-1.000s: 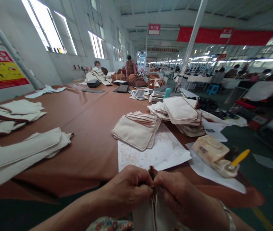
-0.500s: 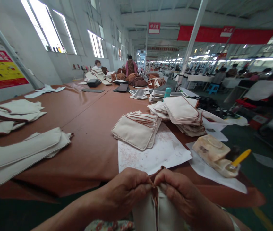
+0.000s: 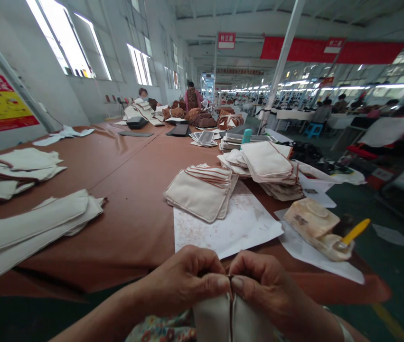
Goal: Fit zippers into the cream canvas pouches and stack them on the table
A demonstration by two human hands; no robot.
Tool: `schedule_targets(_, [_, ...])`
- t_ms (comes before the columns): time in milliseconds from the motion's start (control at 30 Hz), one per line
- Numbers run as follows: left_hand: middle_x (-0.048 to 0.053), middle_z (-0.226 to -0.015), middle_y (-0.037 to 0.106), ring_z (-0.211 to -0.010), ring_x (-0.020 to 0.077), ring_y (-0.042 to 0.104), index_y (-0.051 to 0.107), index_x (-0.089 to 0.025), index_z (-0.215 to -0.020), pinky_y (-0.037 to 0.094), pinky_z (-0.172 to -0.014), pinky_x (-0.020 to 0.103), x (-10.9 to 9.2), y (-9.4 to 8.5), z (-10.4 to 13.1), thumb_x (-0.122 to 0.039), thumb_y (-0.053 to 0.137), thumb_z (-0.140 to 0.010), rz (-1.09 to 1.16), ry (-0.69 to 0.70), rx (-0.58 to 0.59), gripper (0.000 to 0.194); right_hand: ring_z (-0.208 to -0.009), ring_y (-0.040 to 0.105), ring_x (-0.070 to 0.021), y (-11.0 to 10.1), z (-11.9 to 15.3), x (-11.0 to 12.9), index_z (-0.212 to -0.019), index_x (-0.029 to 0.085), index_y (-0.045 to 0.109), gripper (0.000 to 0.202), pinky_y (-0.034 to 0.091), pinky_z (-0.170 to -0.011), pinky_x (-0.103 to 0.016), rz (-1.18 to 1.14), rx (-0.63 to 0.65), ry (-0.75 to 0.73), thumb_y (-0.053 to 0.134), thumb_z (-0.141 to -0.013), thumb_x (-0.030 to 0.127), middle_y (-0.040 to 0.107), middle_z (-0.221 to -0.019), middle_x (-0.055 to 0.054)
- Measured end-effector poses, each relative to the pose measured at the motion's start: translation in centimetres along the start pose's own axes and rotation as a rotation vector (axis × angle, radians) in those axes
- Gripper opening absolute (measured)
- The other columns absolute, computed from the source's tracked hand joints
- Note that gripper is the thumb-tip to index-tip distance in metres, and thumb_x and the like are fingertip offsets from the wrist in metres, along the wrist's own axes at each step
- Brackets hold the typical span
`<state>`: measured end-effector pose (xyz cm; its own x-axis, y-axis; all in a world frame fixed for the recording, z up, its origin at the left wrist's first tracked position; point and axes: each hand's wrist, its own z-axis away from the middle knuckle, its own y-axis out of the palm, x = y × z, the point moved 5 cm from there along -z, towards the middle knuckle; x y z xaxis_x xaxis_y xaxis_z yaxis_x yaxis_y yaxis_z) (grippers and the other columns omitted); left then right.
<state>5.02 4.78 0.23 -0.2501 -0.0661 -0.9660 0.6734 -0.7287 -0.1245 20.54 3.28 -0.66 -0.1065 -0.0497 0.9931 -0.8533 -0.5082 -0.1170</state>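
At the near table edge, my left hand [image 3: 202, 278] and my right hand [image 3: 257, 278] pinch the upper end of a cream fabric piece with a brown seam [image 3: 213, 318]. Their thumbs lie side by side at the seam, which runs down the middle between the two cream halves. The fingers hide most of the brown strip at its top. Beyond the hands, a stack of cream padded pieces with brown edges [image 3: 200, 194] rests partly on a white sheet of paper [image 3: 202, 232]. The lower part of the held piece runs out of the frame.
On the right lie a cut-open plastic container [image 3: 310, 216] with a yellow-handled brush [image 3: 356, 232] and a taller stack of cream pieces [image 3: 267, 161]. More long cream pieces [image 3: 41, 223] lie left on the brown-covered table [image 3: 126, 175]. People sit and stand farther back.
Both thumbs have come up onto the top of the seam, and the brown strip that stuck up between my hands is now mostly covered. The view has shifted slightly.
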Motion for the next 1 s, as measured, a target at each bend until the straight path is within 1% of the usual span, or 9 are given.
schedule_targets(67, [-0.004,-0.066,0.043,-0.059,0.0093,0.033,0.060,-0.012,-0.081,0.023,-0.049,0.022,0.6,0.3,-0.1,-0.046,0.067,-0.082,0.012,-0.070,-0.010,0.035,-0.067,0.047,-0.0136,0.0,0.1,-0.4,-0.084,0.013,0.062,0.024,0.038,-0.059,-0.024,0.041,-0.042,0.006,0.059,-0.091,0.036,0.060,-0.076,-0.002])
schedule_targets(200, [-0.004,-0.063,0.044,-0.056,0.0088,0.033,0.064,-0.010,-0.080,0.022,-0.047,0.022,1.0,0.9,-0.2,-0.038,0.064,-0.083,-0.001,-0.143,-0.046,0.028,-0.066,0.053,-0.0152,0.1,0.2,-1.0,-0.083,0.014,0.064,0.016,0.041,-0.058,-0.025,0.134,-0.119,-0.041,0.060,-0.089,0.029,0.064,-0.075,-0.004])
schedule_targets(400, [-0.005,-0.060,0.045,-0.053,0.0071,0.033,0.063,-0.012,-0.075,0.022,-0.046,0.020,1.4,1.4,-0.1,-0.025,0.060,-0.078,0.136,-0.165,-0.069,0.014,-0.064,0.056,-0.0143,0.5,0.9,0.2,-0.095,0.017,0.065,0.012,0.042,-0.056,-0.025,0.390,-0.111,-0.470,0.053,-0.092,0.017,0.060,-0.076,-0.004])
schedule_targets(500, [-0.003,-0.060,0.051,-0.050,0.0066,0.036,0.064,-0.011,-0.074,0.024,-0.045,0.019,2.3,1.6,-0.2,-0.022,0.064,-0.071,0.268,-0.189,-0.107,0.011,-0.062,0.054,-0.0140,0.3,1.5,0.3,-0.100,0.020,0.066,0.018,0.038,-0.052,-0.024,0.559,-0.099,-0.575,0.051,-0.093,0.013,0.058,-0.076,-0.004])
schedule_targets(633, [0.000,-0.059,0.057,-0.047,0.0079,0.041,0.066,-0.011,-0.071,0.028,-0.044,0.018,3.3,2.0,-0.5,-0.025,0.071,-0.064,0.495,-0.233,-0.139,0.016,-0.072,0.059,-0.0200,0.6,2.5,0.2,-0.127,0.019,0.056,0.035,0.044,-0.059,-0.029,0.773,0.025,-0.706,0.053,-0.092,0.017,0.065,-0.086,-0.009])
schedule_targets(733, [0.001,-0.059,0.056,-0.048,0.0078,0.042,0.065,-0.011,-0.068,0.028,-0.044,0.018,3.2,2.3,-0.7,-0.038,0.076,-0.069,0.583,-0.188,-0.113,0.029,-0.072,0.059,-0.0196,0.8,2.6,0.1,-0.114,0.018,0.061,0.023,0.045,-0.063,-0.028,0.874,0.006,-0.698,0.051,-0.095,0.015,0.066,-0.081,-0.008])
schedule_targets(833, [0.000,-0.058,0.053,-0.049,0.0075,0.040,0.061,-0.011,-0.065,0.028,-0.046,0.019,3.0,2.3,-0.7,-0.044,0.081,-0.067,0.532,-0.157,-0.096,0.038,-0.068,0.056,-0.0171,1.1,2.6,-0.2,-0.099,0.020,0.064,0.017,0.044,-0.064,-0.027,0.885,-0.005,-0.661,0.049,-0.095,0.013,0.063,-0.074,-0.004])
schedule_targets(933, [0.000,-0.061,0.053,-0.053,0.0083,0.039,0.061,-0.011,-0.067,0.028,-0.048,0.020,2.7,1.9,-0.4,-0.048,0.078,-0.070,0.384,-0.094,-0.112,0.041,-0.070,0.056,-0.0170,0.9,2.6,-0.1,-0.104,0.020,0.061,0.016,0.044,-0.064,-0.027,0.676,-0.011,-0.636,0.047,-0.095,0.016,0.062,-0.082,-0.005])
schedule_targets(1000, [0.000,-0.063,0.052,-0.056,0.0086,0.038,0.062,-0.010,-0.070,0.028,-0.050,0.020,2.0,1.5,-0.1,-0.049,0.073,-0.076,0.243,-0.011,-0.140,0.041,-0.077,0.058,-0.0176,0.0,2.3,-0.2,-0.109,0.020,0.059,0.018,0.046,-0.068,-0.027,0.440,-0.061,-0.492,0.044,-0.098,0.021,0.063,-0.089,-0.006])
